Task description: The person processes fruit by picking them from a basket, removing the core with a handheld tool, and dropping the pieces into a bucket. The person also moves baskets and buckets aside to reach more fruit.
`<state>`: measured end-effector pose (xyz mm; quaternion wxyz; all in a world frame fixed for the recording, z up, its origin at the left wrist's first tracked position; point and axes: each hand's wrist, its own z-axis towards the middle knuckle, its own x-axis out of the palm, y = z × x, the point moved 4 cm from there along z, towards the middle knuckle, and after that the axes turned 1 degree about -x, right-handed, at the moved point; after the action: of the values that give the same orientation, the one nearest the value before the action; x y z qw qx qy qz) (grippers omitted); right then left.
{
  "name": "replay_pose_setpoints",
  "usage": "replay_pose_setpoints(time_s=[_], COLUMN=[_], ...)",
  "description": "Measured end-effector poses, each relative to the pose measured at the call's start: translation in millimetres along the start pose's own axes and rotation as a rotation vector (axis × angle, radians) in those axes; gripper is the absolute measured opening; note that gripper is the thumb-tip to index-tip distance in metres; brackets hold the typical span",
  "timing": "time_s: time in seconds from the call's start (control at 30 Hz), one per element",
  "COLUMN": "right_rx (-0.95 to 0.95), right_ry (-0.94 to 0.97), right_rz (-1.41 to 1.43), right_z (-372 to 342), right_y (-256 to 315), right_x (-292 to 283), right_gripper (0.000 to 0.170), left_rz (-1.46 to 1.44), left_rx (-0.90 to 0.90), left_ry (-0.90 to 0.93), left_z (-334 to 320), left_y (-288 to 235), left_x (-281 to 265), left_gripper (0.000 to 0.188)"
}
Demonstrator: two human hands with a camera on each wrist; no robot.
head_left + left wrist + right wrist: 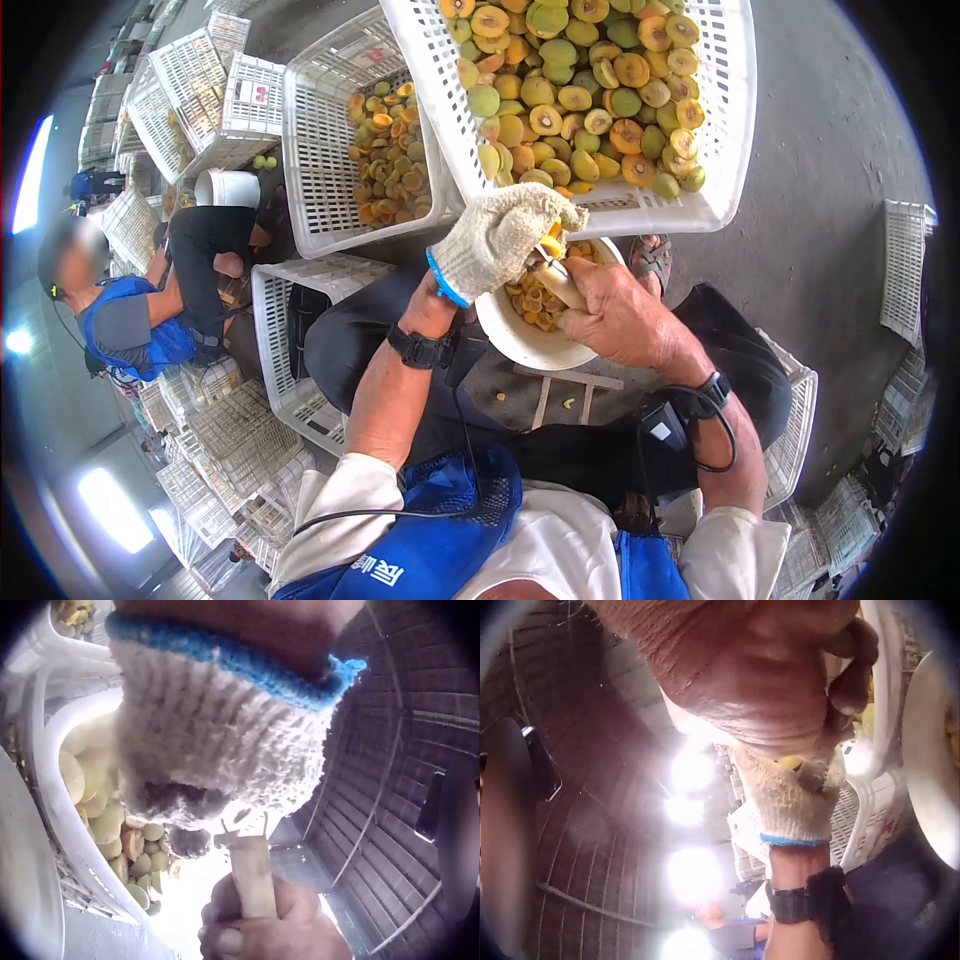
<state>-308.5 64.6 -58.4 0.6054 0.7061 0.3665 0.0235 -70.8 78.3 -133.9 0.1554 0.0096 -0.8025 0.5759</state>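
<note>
My left hand (495, 240), in a knitted white glove with a blue cuff, curls round a yellow fruit half (551, 244) over a white bucket (535, 352). The bare right hand (630, 312) grips a pitting tool by its pale wooden handle (560, 284). Its thin metal end meets the fruit. In the left wrist view, two thin metal prongs rise from the handle (253, 877), close to the glove (225, 727). Glove fingers hide most of the fruit. Yellow-orange pieces (540, 305) lie in the bucket below both hands.
A white crate (738, 120) full of halved, stone-bearing fruit stands just beyond the bucket. Left of it, another crate (300, 215) holds more halves. A person in a blue vest (140, 320) sits at the left among stacked crates (225, 420). A small wooden frame (545, 395) lies below the bucket.
</note>
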Motion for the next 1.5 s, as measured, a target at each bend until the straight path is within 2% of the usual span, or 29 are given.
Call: replay_pose_setpoints(time_s=[0.03, 0.13, 0.17, 0.23, 0.27, 0.33, 0.37, 0.43, 0.47, 0.53, 0.63, 0.7, 0.73, 0.83, 0.87, 0.9, 0.97, 1.07, 1.1, 1.13, 1.17, 1.23, 1.27, 1.33, 1.37, 1.43, 1.47, 1.5], right_rx=[0.055, 0.165, 0.167, 0.089, 0.086, -0.123, -0.128, -0.100, -0.100, -0.155, -0.121, -0.170, -0.226, -0.248, -0.246, -0.240, -0.249, -0.315, -0.299, -0.290, -0.279, -0.261, -0.258, -0.232, -0.236, -0.218, -0.145, -0.145], right_ry=[0.097, 0.133, 0.131, 0.056, 0.054, 0.170, 0.168, 0.123, 0.114, 0.220, 0.213, 0.169, 0.141, 0.052, 0.019, 0.008, -0.094, -0.222, -0.234, -0.260, -0.284, -0.301, -0.329, -0.357, -0.359, -0.329, -0.257, -0.258], right_rz=[0.200, 0.252, 0.251, -0.095, -0.095, -0.393, -0.393, -0.695, -0.705, -0.615, -0.645, -0.583, -0.514, -0.539, -0.562, -0.561, -0.498, -0.436, -0.410, -0.405, -0.398, -0.414, -0.386, -0.351, -0.350, -0.348, -0.311, -0.307], right_z=[-1.7, -1.2, -2.2, -2.3, -7.1, -22.6, -25.9, -30.5, -32.9, -34.5, -28.2, -30.6, -31.4, -32.8, -33.5, -32.7, -31.3, -27.8, -27.3, -26.6, -25.5, -23.7, -22.0, -19.7, -20.5, -19.4, -18.5, -18.1], right_y=[0.4, -11.3, -15.7, -22.9, -28.2, -34.8, -46.5, -68.0, -62.6, -46.9, -48.8, -45.2, -40.8, -30.1, -28.1, -26.9, -22.7, -9.2, -7.6, -7.5, -8.1, -8.5, -11.4, -12.8, -11.1, -12.2, -18.9, -20.3], right_x=[3.6, 10.9, 12.3, 11.2, 12.6, 21.8, 28.7, 38.4, 34.4, 32.4, 33.7, 35.2, 35.0, 32.1, 29.8, 27.3, 19.7, 10.7, 7.5, 4.5, 1.3, -3.8, -5.7, -9.5, -10.5, -11.2, -6.6, -7.7], right_gripper=[0.024, 0.028, 0.028, 0.029, 0.029, 0.023, 0.023, 0.012, 0.012, 0.012, 0.014, 0.013, 0.012, 0.014, 0.015, 0.015, 0.016, 0.017, 0.018, 0.017, 0.017, 0.017, 0.018, 0.019, 0.019, 0.019, 0.031, 0.031], left_rz=[0.062, 0.252, 0.251, 0.202, 0.060, 0.066, 0.070, 0.046, 0.078, 0.146, 0.241, 1.123, 1.239, 1.814, 1.818, 1.797, 1.630, 1.374, 1.341, 1.236, 1.365, 1.184, 1.185, 1.341, 1.414, 1.526, 1.529, 1.609], left_rx=[-0.008, -0.031, -0.032, -0.099, 0.070, 0.026, -0.024, 0.040, 0.041, 0.083, 0.057, 0.618, 0.566, 0.137, 0.088, 0.163, 0.545, 0.643, 0.592, 0.659, 0.793, 0.609, 0.618, 0.610, 0.514, 0.518, 0.523, 0.390], left_ry=[0.065, 0.258, 0.261, 0.266, 0.235, 0.201, 0.167, 0.115, 0.089, 0.027, -0.146, -0.315, -0.387, -0.718, -0.739, -0.801, -0.672, -0.487, -0.461, -0.417, -0.362, -0.348, -0.354, -0.484, -0.510, -0.490, -0.488, -0.438], left_z=[16.3, 63.5, 64.8, 66.7, 70.2, 67.2, 65.0, 63.4, 60.6, 56.4, 54.2, 60.2, 59.2, 56.9, 56.6, 56.1, 63.2, 83.4, 93.9, 105.9, 123.6, 164.1, 180.2, 211.6, 224.4, 247.9, 258.7, 270.2], left_y=[-8.3, -42.7, -41.5, -34.2, -26.3, -41.3, -45.4, -50.7, -57.8, -71.8, -83.2, -102.1, -102.3, -124.1, -127.4, -131.1, -128.5, -115.0, -108.4, -105.2, -95.2, -78.3, -81.7, -91.4, -99.6, -113.7, -126.8, -137.8], left_x=[14.4, 58.2, 58.8, 55.8, 56.7, 53.8, 51.9, 53.7, 50.0, 36.6, -2.3, -18.4, -29.7, -33.1, -38.7, -35.8, -22.4, 37.4, 57.3, 73.9, 77.3, 79.5, 83.5, 87.7, 90.7, 94.4, 101.5, 108.6], left_gripper=[0.042, 0.050, 0.050, 0.055, 0.054, 0.053, 0.051, 0.048, 0.048, 0.049, 0.034, 0.028, 0.026, 0.046, 0.054, 0.046, 0.033, 0.019, 0.018, 0.019, 0.024, 0.034, 0.034, 0.041, 0.045, 0.047, 0.047, 0.048])
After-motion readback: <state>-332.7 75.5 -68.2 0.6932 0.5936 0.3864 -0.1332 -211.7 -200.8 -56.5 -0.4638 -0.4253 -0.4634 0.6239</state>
